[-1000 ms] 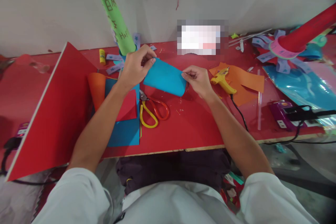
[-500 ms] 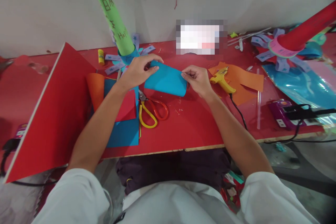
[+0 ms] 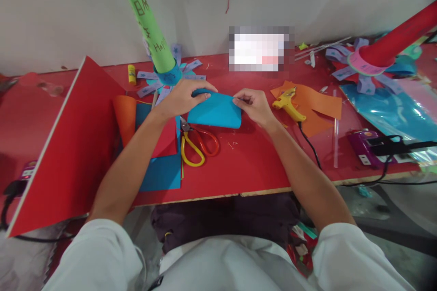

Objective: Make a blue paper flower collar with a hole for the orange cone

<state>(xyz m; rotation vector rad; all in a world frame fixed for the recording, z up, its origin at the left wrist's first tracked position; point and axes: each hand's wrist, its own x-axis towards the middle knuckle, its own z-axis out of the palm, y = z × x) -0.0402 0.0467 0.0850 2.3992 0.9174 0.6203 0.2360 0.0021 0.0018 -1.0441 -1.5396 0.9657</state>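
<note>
A curled piece of blue paper (image 3: 215, 111) lies low over the red table (image 3: 252, 163), held at both ends. My left hand (image 3: 182, 98) grips its left end with the fingers laid over the top edge. My right hand (image 3: 253, 107) pinches the right end between thumb and fingers. Scissors with yellow and orange handles (image 3: 196, 142) lie just below the paper, near my left wrist.
A yellow glue gun (image 3: 288, 103) rests on orange paper (image 3: 317, 105) to the right, its cord running to the table edge. A green tube (image 3: 146, 20) rises behind my left hand; a red tube (image 3: 396, 38) at far right. A big red sheet (image 3: 64, 145) leans at left.
Both hands have lowered the blue paper toward the table and nearer to me. The left fingers now lie flatter over its top edge.
</note>
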